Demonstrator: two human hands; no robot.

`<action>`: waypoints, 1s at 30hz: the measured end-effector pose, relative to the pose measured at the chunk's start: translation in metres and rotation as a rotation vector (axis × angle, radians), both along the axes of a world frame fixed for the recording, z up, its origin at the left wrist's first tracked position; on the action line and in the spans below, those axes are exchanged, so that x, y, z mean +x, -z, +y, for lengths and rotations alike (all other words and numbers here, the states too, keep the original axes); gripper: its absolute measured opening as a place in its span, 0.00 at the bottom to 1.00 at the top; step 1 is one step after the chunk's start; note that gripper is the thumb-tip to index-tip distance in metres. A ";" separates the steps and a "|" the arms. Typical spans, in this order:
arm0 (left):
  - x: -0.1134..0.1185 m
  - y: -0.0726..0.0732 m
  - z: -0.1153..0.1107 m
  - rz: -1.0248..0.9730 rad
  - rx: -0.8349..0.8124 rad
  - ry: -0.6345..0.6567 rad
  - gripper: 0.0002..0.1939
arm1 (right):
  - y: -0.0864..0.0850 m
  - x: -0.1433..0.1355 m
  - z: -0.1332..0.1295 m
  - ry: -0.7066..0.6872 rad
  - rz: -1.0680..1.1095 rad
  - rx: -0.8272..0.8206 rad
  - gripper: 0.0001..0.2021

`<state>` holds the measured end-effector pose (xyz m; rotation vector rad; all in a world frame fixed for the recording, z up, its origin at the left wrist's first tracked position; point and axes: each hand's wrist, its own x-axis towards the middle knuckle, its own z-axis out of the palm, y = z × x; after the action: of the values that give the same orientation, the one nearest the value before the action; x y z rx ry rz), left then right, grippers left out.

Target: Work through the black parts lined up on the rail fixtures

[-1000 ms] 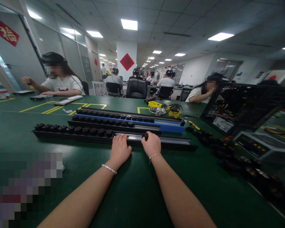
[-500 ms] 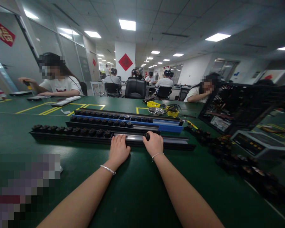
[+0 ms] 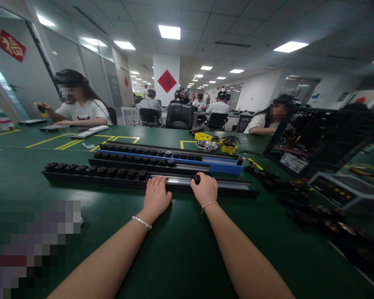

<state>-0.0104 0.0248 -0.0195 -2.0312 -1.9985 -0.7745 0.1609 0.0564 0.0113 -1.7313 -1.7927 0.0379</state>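
Note:
A long black rail (image 3: 96, 177) with a silvery channel lies across the green table in front of me. Several black modules with rounded, brownish tops stand in a row along its left part. My left hand (image 3: 157, 194) is hooked over the near edge of the rail, just right of the last module, thumb pointing right. Farther right, my right hand (image 3: 205, 189) pinches a small black module (image 3: 197, 179) over the bare channel. My fingers cover most of that module, and I cannot tell whether it touches the channel.
Behind lie more module-filled rails, one blue (image 3: 227, 168). Loose black modules (image 3: 330, 216) form a line at right, beside a metal box (image 3: 339, 189) and an open computer case (image 3: 318, 137). A steel dish (image 3: 206, 145) and yellow bins (image 3: 203, 136) stand farther back. People sit across the table.
The view has shifted slightly left, so the surroundings appear a little farther right. Both hands keep their places on the rail, the right one still pinching the black module.

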 end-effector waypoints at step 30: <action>-0.001 0.002 0.001 0.007 -0.003 0.000 0.26 | 0.007 0.023 0.006 0.150 0.017 0.036 0.13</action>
<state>-0.0114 0.0259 -0.0212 -2.0325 -1.9976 -0.7629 0.1836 0.0621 0.0041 -1.8292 -1.6367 -0.0426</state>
